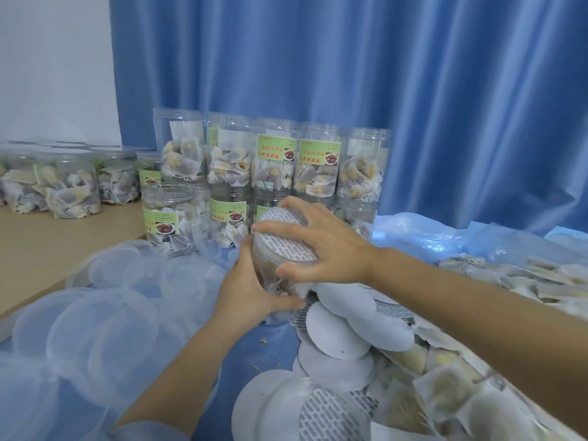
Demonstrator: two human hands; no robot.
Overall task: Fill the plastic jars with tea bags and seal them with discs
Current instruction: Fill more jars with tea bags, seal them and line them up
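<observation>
Many filled jars (273, 160) stacked at 12 o'clock. Centre jar (270, 281) gripped by left hand (251, 291); right hand (321, 240), fingers spread, pressing disc (283, 237) on mouth. Spare discs (337, 332), loose tea bags (445, 396) at 5 o'clock: more left.

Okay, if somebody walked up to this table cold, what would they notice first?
Probably the two hands at centre: the left hand grips a jar of tea bags while the right hand presses a printed disc onto its mouth. Behind them stand stacked filled jars against a blue curtain, with loose white discs in front.
</observation>
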